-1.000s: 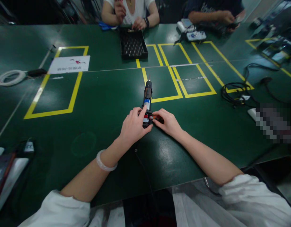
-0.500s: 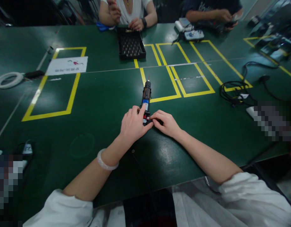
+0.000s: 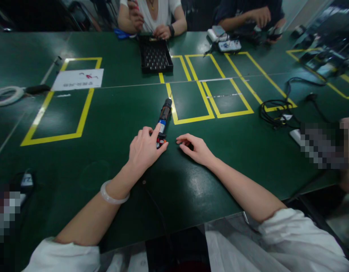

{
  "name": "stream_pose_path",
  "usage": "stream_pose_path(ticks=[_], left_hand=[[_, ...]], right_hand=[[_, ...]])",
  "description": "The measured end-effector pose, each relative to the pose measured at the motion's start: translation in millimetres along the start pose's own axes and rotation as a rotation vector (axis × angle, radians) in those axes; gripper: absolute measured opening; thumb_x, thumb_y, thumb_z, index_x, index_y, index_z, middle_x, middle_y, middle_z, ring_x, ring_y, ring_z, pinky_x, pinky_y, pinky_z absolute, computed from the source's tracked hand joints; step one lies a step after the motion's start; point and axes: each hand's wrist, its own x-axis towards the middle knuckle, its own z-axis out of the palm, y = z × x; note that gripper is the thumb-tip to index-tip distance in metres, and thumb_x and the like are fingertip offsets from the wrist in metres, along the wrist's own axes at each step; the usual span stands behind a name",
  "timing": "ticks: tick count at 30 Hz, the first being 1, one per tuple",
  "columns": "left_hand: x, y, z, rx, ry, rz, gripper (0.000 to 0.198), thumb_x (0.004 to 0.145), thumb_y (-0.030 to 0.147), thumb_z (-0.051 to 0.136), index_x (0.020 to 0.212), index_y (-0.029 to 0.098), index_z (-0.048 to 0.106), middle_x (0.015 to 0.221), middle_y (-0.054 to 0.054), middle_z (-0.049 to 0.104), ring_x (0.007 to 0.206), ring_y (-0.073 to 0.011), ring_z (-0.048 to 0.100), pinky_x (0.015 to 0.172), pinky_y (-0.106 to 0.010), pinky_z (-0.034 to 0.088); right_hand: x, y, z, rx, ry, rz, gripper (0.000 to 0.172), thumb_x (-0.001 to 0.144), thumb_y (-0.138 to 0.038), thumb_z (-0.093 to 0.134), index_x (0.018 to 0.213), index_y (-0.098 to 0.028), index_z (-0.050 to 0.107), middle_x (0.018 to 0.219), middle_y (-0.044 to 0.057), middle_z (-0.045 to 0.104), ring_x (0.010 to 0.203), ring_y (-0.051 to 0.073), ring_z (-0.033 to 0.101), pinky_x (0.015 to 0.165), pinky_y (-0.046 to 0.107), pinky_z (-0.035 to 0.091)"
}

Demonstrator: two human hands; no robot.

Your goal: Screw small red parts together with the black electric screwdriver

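An electric screwdriver [image 3: 166,109] lies tilted on the green table, its thin bit pointing away from me. It has a black front, a blue band and a silver motor section, with red and orange parts at its near end. My left hand [image 3: 144,147] is closed around the near half, index finger along the silver section and thumb by the red parts; the palm hides some of it. To the right, apart from the tool, my right hand [image 3: 197,149] rests with bent fingers, thumb and fingertips separated and nothing visible between them.
Yellow tape frames [image 3: 194,121] mark the table. A black tray [image 3: 156,56] of small parts stands at the far side before a person; another person handles something dark. A white sheet [image 3: 79,79] and a white ring [image 3: 6,96] lie left, a coiled black cable [image 3: 276,109] right.
My left hand and the screwdriver have shifted left, and the tool leans more to the right. My right hand has come away from the tool's near end, leaving a gap.
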Motion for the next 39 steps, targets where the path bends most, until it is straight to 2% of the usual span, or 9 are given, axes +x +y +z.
stream_pose_path(ticks=[5, 12, 17, 20, 23, 27, 32, 39], left_hand=[[-0.3, -42.1, -5.0, 0.039, -0.039, -0.135, 0.071, 0.094, 0.059, 0.037, 0.154, 0.022, 0.033, 0.127, -0.02, 0.049, 0.109, -0.0364, 0.053, 0.082, -0.044, 0.049], [-4.5, -131.8, -8.9, 0.062, -0.091, -0.376, 0.077, 0.093, 0.068, 0.026, 0.153, 0.02, 0.031, 0.135, -0.023, 0.044, 0.118, -0.0418, 0.049, 0.087, -0.054, 0.049], [-9.0, -195.6, -7.9, -0.011, -0.081, -0.559, 0.083, 0.088, 0.074, 0.028, 0.153, 0.023, 0.031, 0.141, -0.022, 0.04, 0.121, -0.043, 0.045, 0.093, -0.06, 0.045], [-11.4, -219.2, -6.0, -0.058, -0.075, -0.651, 0.084, 0.086, 0.075, 0.033, 0.154, 0.025, 0.031, 0.139, -0.018, 0.042, 0.12, -0.0415, 0.044, 0.096, -0.059, 0.043], [-14.6, -226.2, -1.1, -0.061, 0.024, -0.656, 0.078, 0.086, 0.071, 0.037, 0.151, 0.027, 0.038, 0.133, -0.014, 0.045, 0.116, -0.038, 0.044, 0.096, -0.055, 0.042], [-16.9, -219.8, 6.2, -0.062, 0.159, -0.632, 0.07, 0.087, 0.066, 0.04, 0.14, 0.022, 0.049, 0.128, -0.013, 0.046, 0.111, -0.0345, 0.045, 0.094, -0.052, 0.041], [-14.4, -213.9, 9.3, -0.049, 0.189, -0.646, 0.062, 0.088, 0.061, 0.041, 0.126, 0.014, 0.055, 0.122, -0.017, 0.048, 0.104, -0.0336, 0.046, 0.088, -0.05, 0.042], [-15.3, -216.2, 9.8, 0.005, 0.185, -0.624, 0.052, 0.089, 0.054, 0.044, 0.12, 0.015, 0.054, 0.118, -0.015, 0.049, 0.101, -0.0322, 0.047, 0.087, -0.049, 0.042]], right_hand=[[0.5, -1.0, -1.9, -0.025, -0.003, -0.01, 0.015, 0.093, -0.018, 0.055, 0.104, -0.018, 0.065, 0.099, 0.006, 0.069, 0.084, 0.016, 0.064, 0.078, 0.029, 0.052], [1.5, -2.5, -2.6, -0.056, -0.004, -0.035, 0.013, 0.093, -0.016, 0.055, 0.1, -0.018, 0.066, 0.095, 0.006, 0.068, 0.083, 0.016, 0.063, 0.076, 0.028, 0.049], [1.7, -0.7, -1.6, -0.076, -0.015, -0.046, 0.014, 0.093, -0.016, 0.054, 0.099, -0.018, 0.066, 0.095, 0.006, 0.068, 0.084, 0.017, 0.063, 0.077, 0.029, 0.049], [1.6, -0.2, -1.2, -0.081, -0.018, -0.042, 0.014, 0.093, -0.016, 0.054, 0.099, -0.019, 0.066, 0.096, 0.005, 0.068, 0.084, 0.016, 0.063, 0.078, 0.029, 0.049], [1.6, -0.4, -1.3, -0.076, -0.019, -0.036, 0.013, 0.093, -0.016, 0.054, 0.098, -0.019, 0.066, 0.095, 0.005, 0.068, 0.084, 0.016, 0.063, 0.077, 0.029, 0.049], [2.2, -0.7, -1.5, -0.075, -0.019, -0.039, 0.013, 0.093, -0.016, 0.054, 0.098, -0.018, 0.066, 0.095, 0.006, 0.068, 0.083, 0.016, 0.063, 0.077, 0.029, 0.049], [3.1, -1.0, -1.5, -0.078, -0.022, -0.04, 0.013, 0.094, -0.017, 0.055, 0.098, -0.016, 0.067, 0.094, 0.007, 0.068, 0.084, 0.017, 0.063, 0.076, 0.029, 0.048], [3.0, -2.1, -2.0, -0.083, -0.03, -0.03, 0.012, 0.093, -0.017, 0.054, 0.097, -0.019, 0.066, 0.094, 0.005, 0.068, 0.085, 0.017, 0.063, 0.077, 0.029, 0.049]])
